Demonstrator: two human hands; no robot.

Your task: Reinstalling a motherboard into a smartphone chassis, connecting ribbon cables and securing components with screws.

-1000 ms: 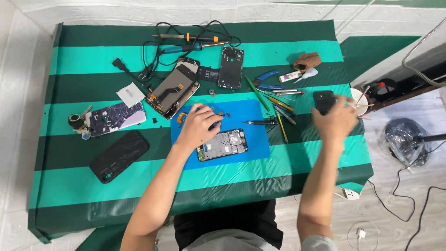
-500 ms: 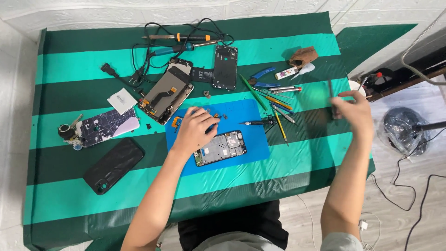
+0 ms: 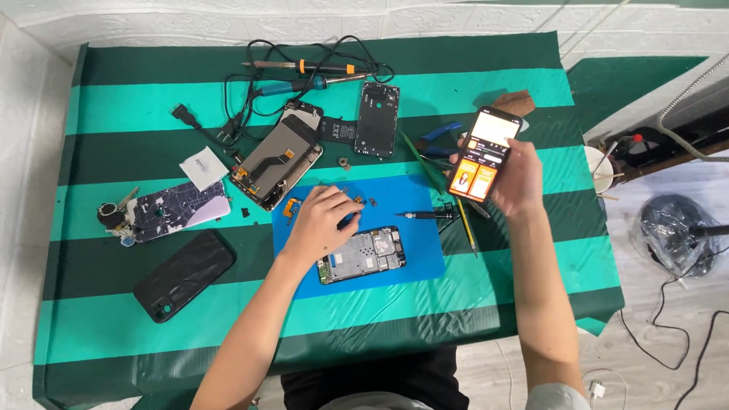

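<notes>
Above the striped tabletop [image 3: 114,319], the right hand [image 3: 520,178] has its grip closed around a slim, glossy smartphone [image 3: 483,155] with a lit screen.

Just left of that grip lies a thin screwdriver [image 3: 425,216] on the smooth blue mat [image 3: 418,254]. Farther left, the left hand [image 3: 323,222] rests loosely curled, fingertips touching small metal parts [image 3: 363,202], holding nothing. Below it sits an opened rectangular phone frame [image 3: 361,254].

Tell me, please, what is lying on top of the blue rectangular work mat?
On the blue rectangular work mat lie an opened phone frame with bare circuitry, small loose parts and a slim dark screwdriver. The left hand rests there too, hiding whatever is beneath it.
</notes>
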